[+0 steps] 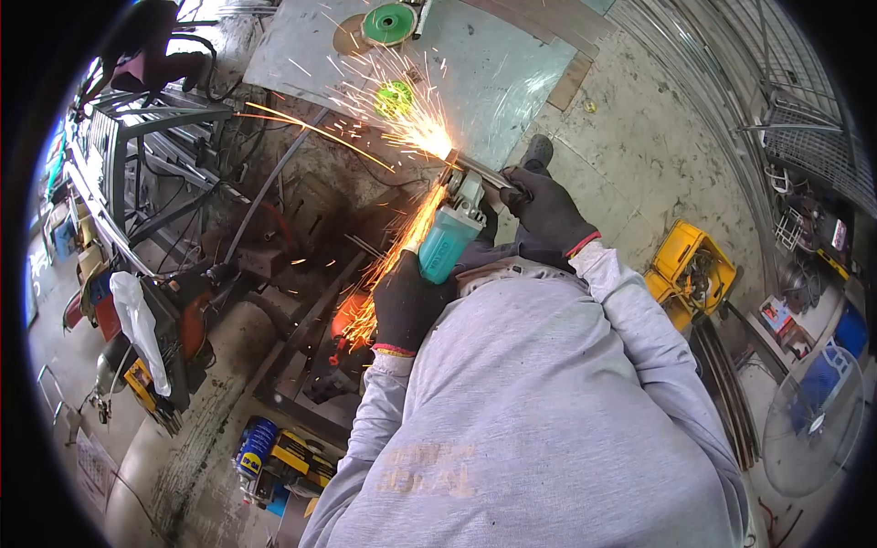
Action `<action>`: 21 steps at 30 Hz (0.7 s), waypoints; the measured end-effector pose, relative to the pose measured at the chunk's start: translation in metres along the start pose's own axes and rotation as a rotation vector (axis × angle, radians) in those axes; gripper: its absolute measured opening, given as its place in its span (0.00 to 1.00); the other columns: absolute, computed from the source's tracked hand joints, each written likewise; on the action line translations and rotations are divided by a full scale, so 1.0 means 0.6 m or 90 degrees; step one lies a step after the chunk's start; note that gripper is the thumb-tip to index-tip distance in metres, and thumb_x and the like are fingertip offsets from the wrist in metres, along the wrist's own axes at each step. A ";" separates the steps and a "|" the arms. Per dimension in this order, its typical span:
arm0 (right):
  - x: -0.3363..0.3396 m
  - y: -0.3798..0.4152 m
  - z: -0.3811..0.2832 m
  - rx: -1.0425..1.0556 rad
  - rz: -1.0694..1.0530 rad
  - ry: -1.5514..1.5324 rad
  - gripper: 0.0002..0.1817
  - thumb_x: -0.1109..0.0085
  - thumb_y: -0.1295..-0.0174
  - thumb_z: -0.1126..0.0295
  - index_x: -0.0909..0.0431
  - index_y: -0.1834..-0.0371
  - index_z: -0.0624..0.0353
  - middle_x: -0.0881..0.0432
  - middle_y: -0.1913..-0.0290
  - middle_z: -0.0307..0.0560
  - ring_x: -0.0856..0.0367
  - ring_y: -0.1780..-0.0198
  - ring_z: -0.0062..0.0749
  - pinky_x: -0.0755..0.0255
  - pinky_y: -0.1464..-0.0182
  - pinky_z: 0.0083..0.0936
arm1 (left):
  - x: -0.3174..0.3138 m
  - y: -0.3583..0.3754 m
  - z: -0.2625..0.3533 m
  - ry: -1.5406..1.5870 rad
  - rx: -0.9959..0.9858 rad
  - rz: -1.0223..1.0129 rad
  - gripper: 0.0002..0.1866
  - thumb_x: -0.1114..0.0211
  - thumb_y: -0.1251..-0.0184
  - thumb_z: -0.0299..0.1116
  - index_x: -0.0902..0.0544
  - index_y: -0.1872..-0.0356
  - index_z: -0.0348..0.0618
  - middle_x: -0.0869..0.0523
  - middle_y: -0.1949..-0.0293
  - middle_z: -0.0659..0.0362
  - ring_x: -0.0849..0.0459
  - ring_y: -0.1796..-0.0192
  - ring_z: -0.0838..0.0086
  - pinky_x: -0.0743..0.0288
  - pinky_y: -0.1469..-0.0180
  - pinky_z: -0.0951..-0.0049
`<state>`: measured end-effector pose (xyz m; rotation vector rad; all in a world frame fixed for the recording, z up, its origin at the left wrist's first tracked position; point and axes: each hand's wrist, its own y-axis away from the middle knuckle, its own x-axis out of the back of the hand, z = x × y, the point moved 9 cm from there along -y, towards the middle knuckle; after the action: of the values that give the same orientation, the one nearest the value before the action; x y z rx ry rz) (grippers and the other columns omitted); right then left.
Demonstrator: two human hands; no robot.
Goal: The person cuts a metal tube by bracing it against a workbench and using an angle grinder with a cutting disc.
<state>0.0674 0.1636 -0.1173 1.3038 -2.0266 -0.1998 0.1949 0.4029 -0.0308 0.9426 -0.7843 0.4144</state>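
My left hand (408, 306), in a black glove with a red cuff, is closed around the body of a teal angle grinder (445, 242). The grinder's head touches the end of a metal bar (482, 171), and bright sparks (411, 128) spray from the contact upward and down past my left hand. My right hand (546, 212), gloved alike, grips the other end of that bar. Glare hides the disc's edge and the exact point of contact.
A metal sheet (498, 55) lies ahead, with a green disc (389, 24) and a yellow-green round item (394, 99) on it. Metal frames (137, 137) crowd the left. An open yellow toolbox (681, 239) stands at right, and a blue spray can (257, 445) at lower left.
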 end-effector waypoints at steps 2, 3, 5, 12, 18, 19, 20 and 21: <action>-0.001 -0.001 0.003 -0.004 0.000 -0.006 0.22 0.34 0.19 0.64 0.15 0.28 0.62 0.07 0.45 0.56 0.08 0.47 0.39 0.17 0.41 0.32 | -0.001 -0.003 0.000 -0.006 0.002 -0.004 0.34 0.11 0.43 0.54 0.16 0.47 0.40 0.06 0.59 0.41 0.05 0.54 0.39 0.14 0.55 0.43; -0.002 -0.001 0.004 -0.008 0.000 -0.012 0.22 0.34 0.19 0.64 0.15 0.28 0.62 0.07 0.45 0.56 0.08 0.47 0.39 0.17 0.40 0.32 | -0.002 -0.004 0.000 -0.012 0.004 -0.007 0.34 0.11 0.43 0.54 0.16 0.46 0.40 0.05 0.59 0.41 0.05 0.54 0.40 0.14 0.55 0.44; -0.002 0.000 0.004 -0.011 -0.003 -0.014 0.22 0.34 0.19 0.65 0.15 0.28 0.62 0.07 0.45 0.56 0.09 0.47 0.38 0.17 0.40 0.32 | 0.000 -0.003 0.003 -0.005 0.004 -0.006 0.35 0.11 0.43 0.54 0.16 0.46 0.40 0.06 0.59 0.41 0.05 0.55 0.40 0.14 0.55 0.43; -0.002 0.000 0.003 0.002 -0.006 -0.025 0.21 0.34 0.18 0.64 0.16 0.28 0.61 0.08 0.46 0.56 0.09 0.48 0.38 0.17 0.41 0.32 | 0.004 -0.002 0.007 0.019 -0.046 0.040 0.35 0.11 0.42 0.52 0.15 0.42 0.41 0.05 0.60 0.43 0.06 0.55 0.39 0.14 0.57 0.44; -0.001 0.002 -0.003 -0.017 -0.020 -0.011 0.20 0.36 0.18 0.64 0.15 0.29 0.59 0.10 0.46 0.55 0.10 0.48 0.40 0.18 0.42 0.34 | -0.008 -0.010 -0.002 0.009 -0.018 -0.002 0.36 0.11 0.43 0.53 0.16 0.40 0.41 0.05 0.59 0.42 0.06 0.55 0.40 0.14 0.56 0.44; -0.001 0.001 -0.004 -0.017 -0.020 -0.011 0.20 0.36 0.18 0.64 0.15 0.29 0.59 0.10 0.46 0.55 0.10 0.48 0.40 0.18 0.42 0.34 | -0.007 -0.010 -0.001 0.009 -0.018 -0.002 0.36 0.11 0.43 0.53 0.16 0.40 0.41 0.05 0.59 0.42 0.06 0.55 0.40 0.14 0.56 0.44; -0.002 0.001 -0.003 -0.015 -0.023 -0.012 0.20 0.36 0.18 0.64 0.15 0.29 0.59 0.10 0.46 0.55 0.10 0.48 0.40 0.18 0.42 0.34 | -0.003 -0.009 0.003 -0.009 -0.013 -0.004 0.36 0.11 0.43 0.53 0.16 0.41 0.41 0.05 0.59 0.42 0.06 0.55 0.40 0.14 0.56 0.44; -0.002 0.000 -0.003 -0.013 -0.026 -0.012 0.20 0.36 0.18 0.65 0.15 0.29 0.59 0.10 0.46 0.55 0.10 0.48 0.41 0.18 0.42 0.34 | -0.001 -0.008 0.004 -0.027 -0.007 -0.007 0.35 0.11 0.43 0.53 0.15 0.42 0.41 0.05 0.59 0.42 0.05 0.55 0.40 0.14 0.56 0.45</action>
<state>0.0687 0.1653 -0.1165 1.3355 -2.0105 -0.2520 0.1968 0.3980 -0.0330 0.9475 -0.8183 0.3814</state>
